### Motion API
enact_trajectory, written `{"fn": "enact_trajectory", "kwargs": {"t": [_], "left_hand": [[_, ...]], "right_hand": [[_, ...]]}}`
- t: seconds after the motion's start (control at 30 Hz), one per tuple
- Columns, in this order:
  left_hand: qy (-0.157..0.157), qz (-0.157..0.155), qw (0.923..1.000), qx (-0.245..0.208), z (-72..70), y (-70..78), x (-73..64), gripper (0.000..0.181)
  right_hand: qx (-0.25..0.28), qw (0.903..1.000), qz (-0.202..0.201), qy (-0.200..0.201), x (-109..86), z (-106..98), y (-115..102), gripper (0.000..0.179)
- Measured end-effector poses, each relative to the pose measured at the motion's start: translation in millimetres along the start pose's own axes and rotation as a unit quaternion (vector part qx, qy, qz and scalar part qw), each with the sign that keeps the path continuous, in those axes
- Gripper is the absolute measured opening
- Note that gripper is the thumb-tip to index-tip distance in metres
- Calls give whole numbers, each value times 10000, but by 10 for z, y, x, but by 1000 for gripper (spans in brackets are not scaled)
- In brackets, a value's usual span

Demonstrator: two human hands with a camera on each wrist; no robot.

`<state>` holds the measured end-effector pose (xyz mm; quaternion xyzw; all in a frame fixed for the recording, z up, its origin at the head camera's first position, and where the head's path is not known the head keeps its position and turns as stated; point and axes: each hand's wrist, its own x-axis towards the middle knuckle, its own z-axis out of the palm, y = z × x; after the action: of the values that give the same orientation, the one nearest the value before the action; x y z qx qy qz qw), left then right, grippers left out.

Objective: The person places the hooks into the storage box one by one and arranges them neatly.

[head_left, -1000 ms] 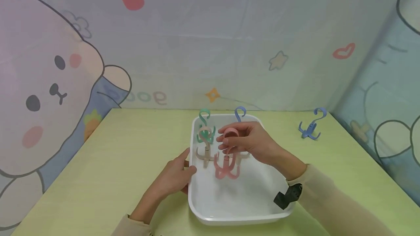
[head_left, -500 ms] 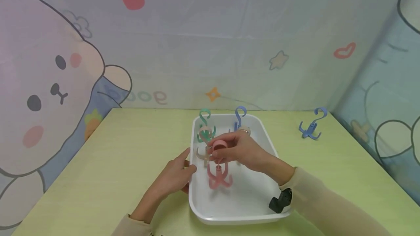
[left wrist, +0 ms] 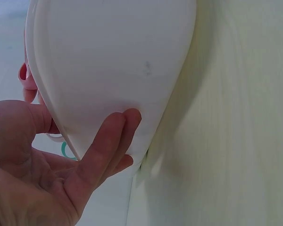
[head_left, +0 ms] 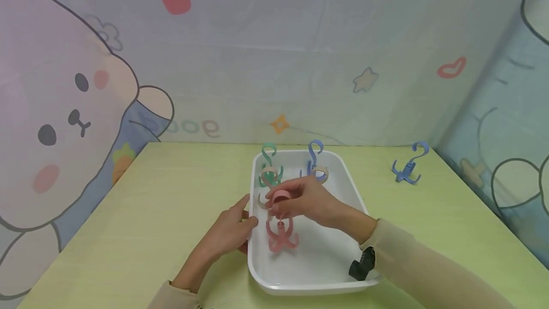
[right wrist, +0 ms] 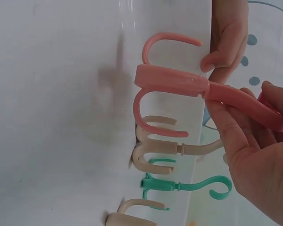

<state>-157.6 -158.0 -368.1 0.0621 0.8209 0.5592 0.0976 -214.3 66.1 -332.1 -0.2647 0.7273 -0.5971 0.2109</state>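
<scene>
My right hand (head_left: 300,199) pinches a pink multi-prong hanging hook (head_left: 281,240) by its curved top. The hook is held upright over the left side of a white tray (head_left: 326,271), prongs downward. In the right wrist view its prongs are close to a beige hook (right wrist: 160,147) standing in the tray. My left hand (head_left: 229,228) grips the tray's left side, thumb at the rim and fingers along the outer wall in the left wrist view. A green hook (head_left: 269,175) and a blue hook (head_left: 313,156) stand at the tray's far end.
Another beige hook (head_left: 321,171) stands in the tray, mostly hidden behind my right hand. A second blue hook (head_left: 405,171) lies on the pale yellow-green table (head_left: 193,180), to the tray's right. A patterned cloth (head_left: 257,61) hangs behind the table.
My right hand has brought the pink hook leftward and nearer, uncovering the blue hook and one beige top at the back. My left hand keeps its place on the tray.
</scene>
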Motion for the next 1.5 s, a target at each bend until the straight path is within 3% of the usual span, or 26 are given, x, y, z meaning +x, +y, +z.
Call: {"fn": "enact_trajectory", "kwargs": {"t": [0.3,0.63,0.87,1.5], "left_hand": [[-23,22,10000,17,-1,36,-12,64],[-30,21,10000,39,3,39,-10,64],[-65,2,10000,7,2,8,-14,64],[1,-55,9999,113,-11,3,-16,65]], "right_hand": [[21,10000,31,-15,31,27,87,37],[-382,9992,-42,92,49,82,93,34],[-236,9996,-163,36,57,112,119,31],[-649,9979,-22,-30,59,153,83,33]]}}
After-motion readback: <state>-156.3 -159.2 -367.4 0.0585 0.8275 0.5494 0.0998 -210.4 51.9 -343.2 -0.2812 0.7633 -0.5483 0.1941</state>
